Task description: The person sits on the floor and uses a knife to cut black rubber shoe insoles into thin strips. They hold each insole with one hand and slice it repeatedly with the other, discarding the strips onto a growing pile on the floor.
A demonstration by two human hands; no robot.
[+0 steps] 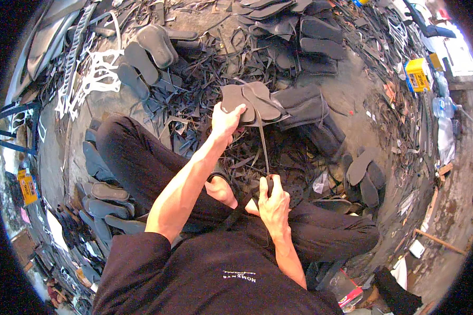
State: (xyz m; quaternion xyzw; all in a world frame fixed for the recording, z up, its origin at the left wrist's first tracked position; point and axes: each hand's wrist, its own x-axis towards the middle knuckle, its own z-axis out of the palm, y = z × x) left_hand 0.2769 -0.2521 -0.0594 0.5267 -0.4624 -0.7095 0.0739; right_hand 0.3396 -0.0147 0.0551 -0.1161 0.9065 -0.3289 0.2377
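My left hand (227, 119) is closed on the near left edge of a dark grey sole sheet (263, 100), thumb on top; rounded shoe-sole outlines show in it. From the sheet a narrow grey strip (263, 144) runs down toward me. My right hand (275, 202) is closed at its lower end, in front of my lap, around a small dark piece (270, 182). Whether that piece is a tool handle or the strip's end, I cannot tell. Stacked dark sheets (305, 107) lie just right of the sole sheet.
Dark offcuts (194, 84) cover the floor ahead. Cut soles lie in piles at the far left (156, 46), far right (320, 39), right (367, 173) and beside my left knee (108, 202). White cut-out webbing (97, 73) lies left; a yellow box (418, 75) and plastic bottles (443, 107) stand right.
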